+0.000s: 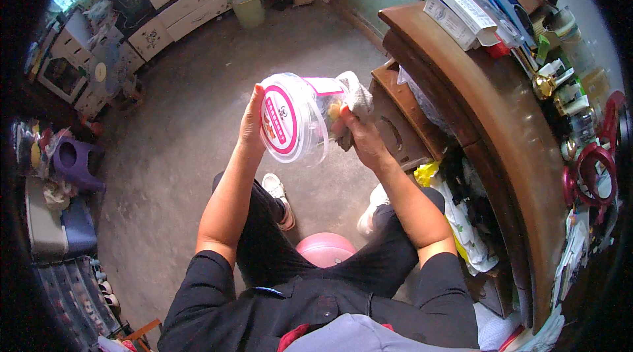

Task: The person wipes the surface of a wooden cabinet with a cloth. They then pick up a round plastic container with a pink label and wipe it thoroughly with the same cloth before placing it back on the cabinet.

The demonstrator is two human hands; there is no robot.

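Observation:
A clear round plastic jar (pixel 321 100) with a clear lid is held up over the floor, tilted so the lid faces left. A white label with a pink ring and writing (pixel 280 122) covers the lid. My left hand (pixel 253 117) grips the lid side from the left. My right hand (pixel 361 132) is at the jar's far right end, with a pale cloth (pixel 357 92) bunched at its fingers. Part of the cloth is hidden behind the fingers. A few coloured shapes show through or on the jar wall beside my right fingers; what they are I cannot tell.
A brown wooden cabinet (pixel 460 85) with boxes and bottles on top curves along the right. Beside it is an open wooden drawer or box (pixel 395 124). A pink round seat (pixel 326 249) is between my legs. A purple stool (pixel 79 164), a fan and a green bin (pixel 248 8) stand farther off.

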